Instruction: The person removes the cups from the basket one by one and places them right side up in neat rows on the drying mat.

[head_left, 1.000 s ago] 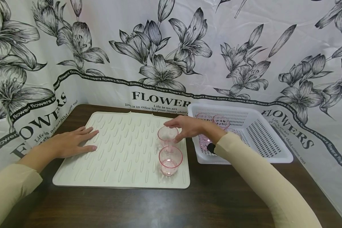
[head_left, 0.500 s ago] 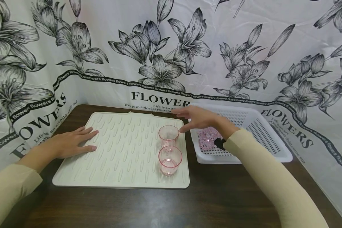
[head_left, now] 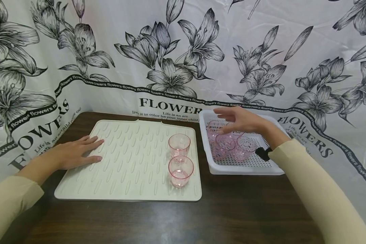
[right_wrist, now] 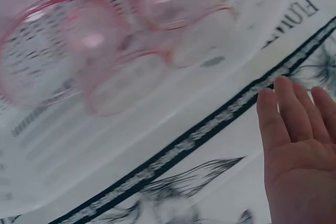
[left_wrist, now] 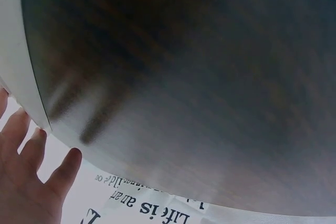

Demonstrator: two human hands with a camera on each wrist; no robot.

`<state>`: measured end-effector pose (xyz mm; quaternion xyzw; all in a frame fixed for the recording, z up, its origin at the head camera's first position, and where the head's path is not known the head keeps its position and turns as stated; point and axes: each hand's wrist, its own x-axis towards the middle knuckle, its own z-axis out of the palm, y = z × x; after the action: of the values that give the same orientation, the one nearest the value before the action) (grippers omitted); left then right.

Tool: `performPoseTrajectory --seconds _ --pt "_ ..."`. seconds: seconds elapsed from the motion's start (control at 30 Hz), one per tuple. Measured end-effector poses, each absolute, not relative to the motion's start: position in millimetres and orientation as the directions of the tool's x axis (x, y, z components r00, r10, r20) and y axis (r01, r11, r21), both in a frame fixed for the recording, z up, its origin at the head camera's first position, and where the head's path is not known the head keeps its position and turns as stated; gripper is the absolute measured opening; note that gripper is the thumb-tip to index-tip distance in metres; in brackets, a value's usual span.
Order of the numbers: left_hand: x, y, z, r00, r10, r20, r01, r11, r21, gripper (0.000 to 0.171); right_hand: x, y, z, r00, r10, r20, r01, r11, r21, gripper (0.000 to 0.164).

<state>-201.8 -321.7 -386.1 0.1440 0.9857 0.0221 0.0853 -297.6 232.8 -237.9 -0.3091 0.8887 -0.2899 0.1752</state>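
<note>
My left hand lies with straight, spread fingers on the left edge of a cream drying mat. Over the white plastic basket hovers my right hand, its fingers extended and holding nothing. Below it, several clear pink-rimmed cups stand in the basket, among them a front cup and a cup to its right. Two matching cups stand upright near the mat's right side, a far cup and a near cup. In the right wrist view, the open palm shows beside the blurred cups.
The dark wooden table runs along the front. A white curtain printed with black flowers and lettering hangs behind and at both sides. The basket's perforated wall stands between the mat and the cups inside it.
My right hand has let go of the far cup on the mat and moved right, over the basket. The left hand and the two cups on the mat stay in place.
</note>
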Motion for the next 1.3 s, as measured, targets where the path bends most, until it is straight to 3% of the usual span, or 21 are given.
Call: performPoseTrajectory --seconds 0.6,1.3 --pt "-201.5 -321.5 -385.9 -0.943 0.291 -0.159 0.283 0.956 0.073 0.085 -292.2 309.7 -258.6 -0.768 -0.611 -0.192 -0.417 0.704 -0.575 0.087" --pt "-200.2 -321.8 -386.1 -0.946 0.284 -0.158 0.278 0.959 0.059 0.084 -292.7 337.7 -271.3 -0.773 -0.542 -0.33 -0.323 0.784 -0.531 0.089"
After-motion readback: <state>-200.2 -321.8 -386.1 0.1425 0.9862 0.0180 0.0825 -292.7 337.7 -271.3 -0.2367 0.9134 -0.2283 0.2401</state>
